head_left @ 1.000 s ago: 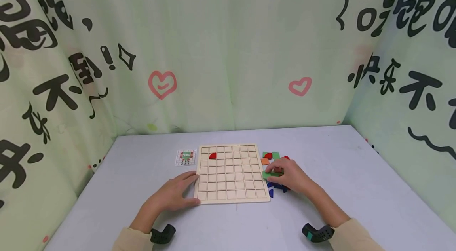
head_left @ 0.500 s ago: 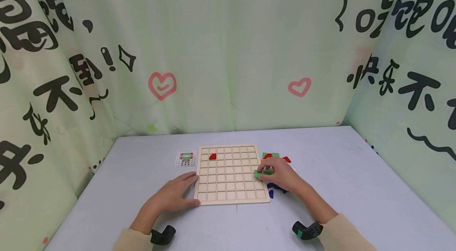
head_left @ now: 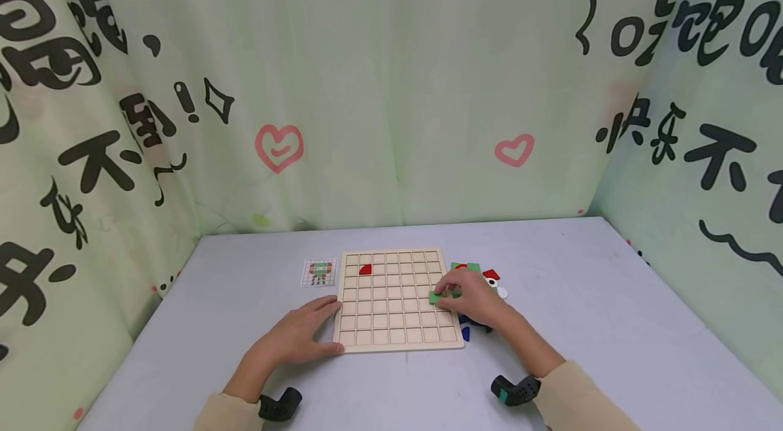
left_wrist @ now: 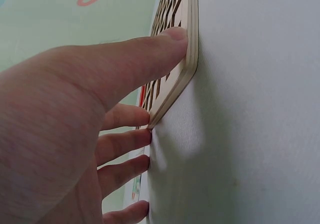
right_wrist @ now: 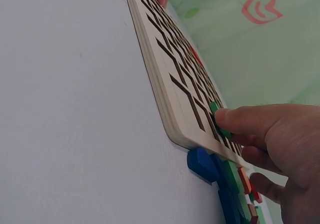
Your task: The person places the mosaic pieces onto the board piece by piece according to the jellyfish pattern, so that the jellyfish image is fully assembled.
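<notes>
I see the left hand [head_left: 300,331] spread, thumb at the near-left corner of the pale, layered wooden board [head_left: 380,335]. Smooth blue pieces [right_wrist: 202,165] lie just beside its right edge. The right hand [head_left: 471,296] pinches a flat green piece [head_left: 433,298] over the right-hand columns, its long axis partly hidden from me. Farther off, leftward, sits a red quarter-round [head_left: 365,269].

The left hand [head_left: 302,330] lay with its thumb [left_wrist: 145,59] stretched out, well apart from the extended fingers [left_wrist: 123,145]; the right hand [head_left: 474,296] held a pinch, its forearm [head_left: 533,346] angled inward.
</notes>
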A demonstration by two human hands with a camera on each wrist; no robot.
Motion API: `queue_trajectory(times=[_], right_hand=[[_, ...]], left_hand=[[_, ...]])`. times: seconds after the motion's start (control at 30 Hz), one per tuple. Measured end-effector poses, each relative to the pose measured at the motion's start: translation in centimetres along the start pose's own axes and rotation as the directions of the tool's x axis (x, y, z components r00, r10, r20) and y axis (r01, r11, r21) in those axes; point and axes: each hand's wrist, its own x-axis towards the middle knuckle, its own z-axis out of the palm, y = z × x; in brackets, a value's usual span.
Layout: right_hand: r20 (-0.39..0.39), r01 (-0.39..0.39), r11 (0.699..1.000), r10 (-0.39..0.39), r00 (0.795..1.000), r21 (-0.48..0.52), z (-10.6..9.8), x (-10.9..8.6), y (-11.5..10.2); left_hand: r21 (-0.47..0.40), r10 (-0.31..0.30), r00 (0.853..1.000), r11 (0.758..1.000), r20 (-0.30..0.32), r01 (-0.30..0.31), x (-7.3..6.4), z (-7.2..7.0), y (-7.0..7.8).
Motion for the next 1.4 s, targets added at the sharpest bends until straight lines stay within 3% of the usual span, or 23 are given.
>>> queue_trajectory(times=[0.3,0.63,1.4], right_hand=[[-0.014,-0.021,0.999,0.021,1.000,-0.029,0.8,0.9,-0.1],[-0.002,0.019,1.000,-0.019,1.000,-0.022,1.2,1.5,-0.5],[0.004,-0.039,0.999,0.039,0.999,-0.015,2.2,3.2,-1.1]], left_hand=[[0.007,0.003,1.000,1.000,-0.005,-0.003,-0.1,-0.1,0.1],[0.000,-0.002,1.000,1.000,-0.004,0.002,-0.2,-0.2,0.2],[-0.001,-0.002,1.000,1.000,-0.007,0.002,-0.2,-0.2,0.3]])
